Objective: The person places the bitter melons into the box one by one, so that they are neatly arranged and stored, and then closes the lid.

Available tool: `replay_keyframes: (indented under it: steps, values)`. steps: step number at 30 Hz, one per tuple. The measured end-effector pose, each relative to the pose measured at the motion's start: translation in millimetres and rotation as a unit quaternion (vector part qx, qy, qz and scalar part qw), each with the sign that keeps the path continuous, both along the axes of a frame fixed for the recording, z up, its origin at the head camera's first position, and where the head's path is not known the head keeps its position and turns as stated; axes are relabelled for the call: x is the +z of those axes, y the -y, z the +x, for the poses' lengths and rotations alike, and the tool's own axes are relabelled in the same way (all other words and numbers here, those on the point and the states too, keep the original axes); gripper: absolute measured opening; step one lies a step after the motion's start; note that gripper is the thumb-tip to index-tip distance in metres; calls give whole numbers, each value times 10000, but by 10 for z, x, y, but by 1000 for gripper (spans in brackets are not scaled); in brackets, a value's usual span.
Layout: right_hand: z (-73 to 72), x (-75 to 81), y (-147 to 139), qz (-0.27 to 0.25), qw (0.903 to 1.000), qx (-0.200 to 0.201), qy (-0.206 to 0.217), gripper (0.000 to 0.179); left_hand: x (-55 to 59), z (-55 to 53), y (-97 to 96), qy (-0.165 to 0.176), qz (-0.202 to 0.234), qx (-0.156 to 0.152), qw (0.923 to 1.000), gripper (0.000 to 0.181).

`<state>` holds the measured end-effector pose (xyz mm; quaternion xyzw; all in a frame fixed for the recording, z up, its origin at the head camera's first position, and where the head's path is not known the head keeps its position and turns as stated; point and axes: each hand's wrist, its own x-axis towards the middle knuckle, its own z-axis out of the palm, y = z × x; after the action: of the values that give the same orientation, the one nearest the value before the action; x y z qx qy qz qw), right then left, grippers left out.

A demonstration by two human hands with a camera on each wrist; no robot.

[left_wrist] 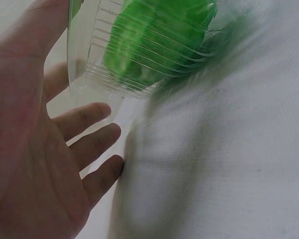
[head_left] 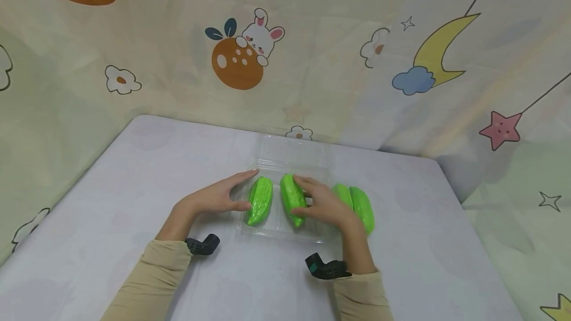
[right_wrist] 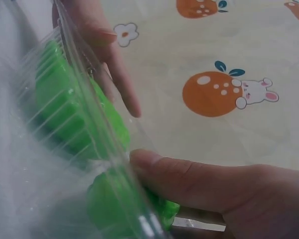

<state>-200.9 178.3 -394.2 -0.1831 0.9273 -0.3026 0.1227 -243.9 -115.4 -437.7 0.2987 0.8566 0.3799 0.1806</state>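
Note:
A clear plastic clamshell box (head_left: pixel 274 229) lies with its lid (head_left: pixel 292 151) folded back. Two long, shiny, bright green pieces with tapered ends are in it; their exact kind cannot be told. My right hand (head_left: pixel 323 204) holds the right green piece (head_left: pixel 292 197) between thumb and fingers. At the box's left side is my left hand (head_left: pixel 214 197), its fingers spread and fairly straight. Its thumb tip reaches the left green piece (head_left: pixel 260 199); whether it touches cannot be told. In the left wrist view, several fingers (left_wrist: pixel 97 144) stand outside the ribbed box wall (left_wrist: pixel 149 50).
Two more green pieces (head_left: pixel 362 209) lie side by side to the right of the box, partly behind my right hand. A white table (head_left: pixel 134 177) with rounded corners bears everything. Behind it hangs a printed cloth (head_left: pixel 321 63). Each wrist wears a black camera (head_left: pixel 327 267).

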Motion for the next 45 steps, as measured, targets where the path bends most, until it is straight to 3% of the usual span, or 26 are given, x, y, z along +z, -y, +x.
replay_keyframes:
  steps: [11, 30, 45]
  values:
    - [-34, -98, 60, 353, 9994, -15, 0, 86, -19, -11, -4, 3, -56, 31, 10000, 89]
    - [-22, -145, 160, 117, 9996, -243, 28, 83, -17, -4, -14, 21, 9, 16, 10000, 88]
    - [-19, -145, 107, 10, 9999, 66, 78, 78, -21, -1, -8, -44, 49, -18, 10000, 88]
